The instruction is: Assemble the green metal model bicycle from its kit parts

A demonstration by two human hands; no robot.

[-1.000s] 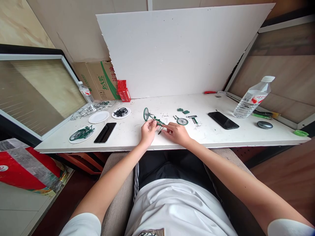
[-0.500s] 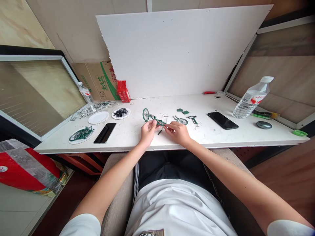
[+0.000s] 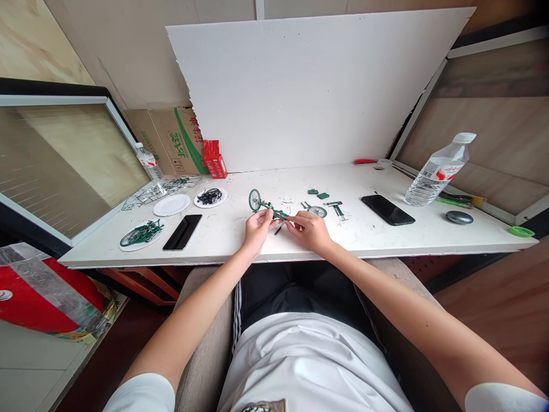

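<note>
Between my hands, low over the front of the table, is a green model bicycle (image 3: 254, 200), partly built, with one spoked wheel pointing away to the left. My left hand (image 3: 257, 230) pinches its frame between thumb and fingers. At the frame's other end, the fingertips of my right hand (image 3: 309, 230) are closed on it; whether they also hold a small part is hidden. A thin black piece hangs or lies just under the frame. Beyond my right hand lie a loose wheel (image 3: 318, 212), green frame parts (image 3: 338, 210) and small green blocks (image 3: 323, 195).
On the left are a plate of green parts (image 3: 127, 242), a plate of black parts (image 3: 220, 202), a bare white plate (image 3: 159, 207) and a phone (image 3: 182, 232). Another phone (image 3: 388, 210) and a water bottle (image 3: 437, 171) stand right. A white board (image 3: 317, 91) leans behind.
Both hands keep nearly the same hold on the model bicycle. The thin black piece under it has shifted very slightly; otherwise only the view moves a little.
</note>
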